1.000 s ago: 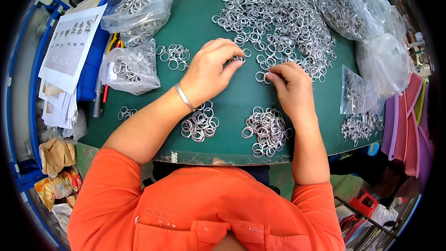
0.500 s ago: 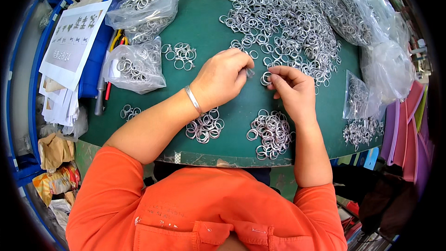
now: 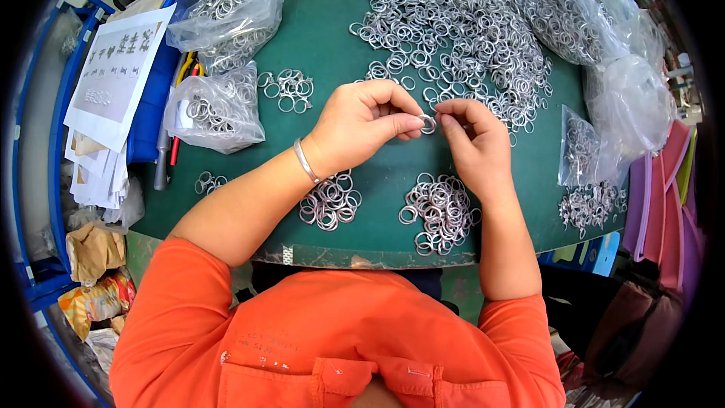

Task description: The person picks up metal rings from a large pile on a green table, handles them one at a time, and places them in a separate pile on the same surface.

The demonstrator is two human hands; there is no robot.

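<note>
A small silver metal ring [image 3: 427, 125] is held upright above the green tabletop, between my two hands. My left hand [image 3: 364, 122] pinches its left side with thumb and fingertips, and a metal bangle sits on that wrist. From the right, the thumb and index finger of my right hand [image 3: 476, 140] close at the ring's upper right edge. Just beyond my hands spreads a large heap of similar rings [image 3: 468, 38]. Nearer to me lie two small piles: one pile of rings [image 3: 332, 201] by my left wrist, another pile of rings [image 3: 439, 214] by my right forearm.
Small ring clusters [image 3: 287, 91] lie at the left. Clear bags of rings [image 3: 215, 109] line the left side, with a blue bin [image 3: 155, 106] and papers beyond. More bags [image 3: 634, 106] and a pile of small metal parts [image 3: 591, 208] are at the right.
My left hand has moved right and its fingertips now meet the ring at my right hand. The ring has shifted slightly up and left. The view has shifted a little.
</note>
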